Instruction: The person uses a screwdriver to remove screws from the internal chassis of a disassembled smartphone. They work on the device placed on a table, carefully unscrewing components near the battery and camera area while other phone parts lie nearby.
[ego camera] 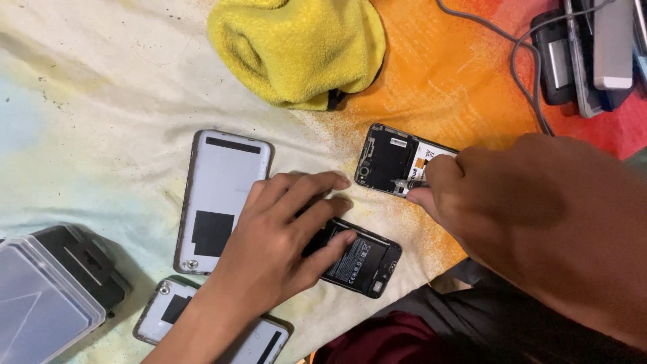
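My left hand [280,236] lies flat on a black opened phone [360,257] whose battery shows, fingers spread over its left end. My right hand [512,195] pinches a small thin tool [408,183] with a metal tip, and the tip touches a second opened phone [391,158] with its black inner frame exposed. That phone's right part is hidden under my right hand. A grey back cover [222,195] with a black patch lies just left of my left hand. Another grey back cover [168,310] lies under my left forearm.
A yellow fleece cloth [296,50] is bunched at the top centre. A clear-lidded plastic case [47,296] sits at the lower left. Several devices [586,54] and a grey cable [522,61] lie at the top right. Everything rests on a cream and orange sheet [101,101].
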